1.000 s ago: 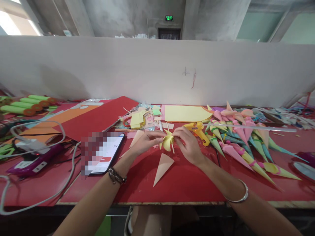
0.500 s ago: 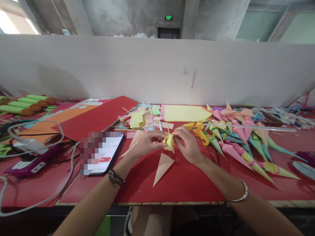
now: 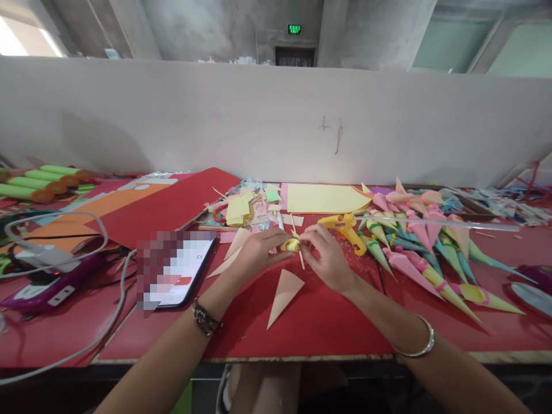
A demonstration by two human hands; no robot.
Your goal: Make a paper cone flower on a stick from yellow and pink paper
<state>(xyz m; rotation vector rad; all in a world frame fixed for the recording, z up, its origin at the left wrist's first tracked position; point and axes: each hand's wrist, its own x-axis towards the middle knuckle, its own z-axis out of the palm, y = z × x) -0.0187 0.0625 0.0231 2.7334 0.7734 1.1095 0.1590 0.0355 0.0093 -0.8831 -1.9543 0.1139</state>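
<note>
Between my two hands is a small piece of rolled yellow paper (image 3: pixel 291 245), held above the red work surface. My left hand (image 3: pixel 264 250) pinches it from the left and my right hand (image 3: pixel 324 253) grips it from the right. A thin pale stick (image 3: pixel 302 260) shows just below the paper, partly hidden by it and my fingers. Nearer to me lies a flat peach paper triangle (image 3: pixel 285 293). More peach paper pieces (image 3: pixel 236 246) rest beyond my left hand. A yellow glue gun (image 3: pixel 347 229) lies behind my right hand.
Many coloured paper cones (image 3: pixel 414 253) are piled at the right. A phone (image 3: pixel 185 276) stands tilted at the left, beside a purple power strip (image 3: pixel 56 287) with looping white cables. Paper scraps (image 3: pixel 241 208) and a yellow sheet (image 3: pixel 323 198) lie at the back, before a white partition (image 3: pixel 215 121).
The yellow paper has been turned in my fingers, so its rolled opening now lies more sideways. My left hand has rotated slightly over it. The triangle and glue gun stay put.
</note>
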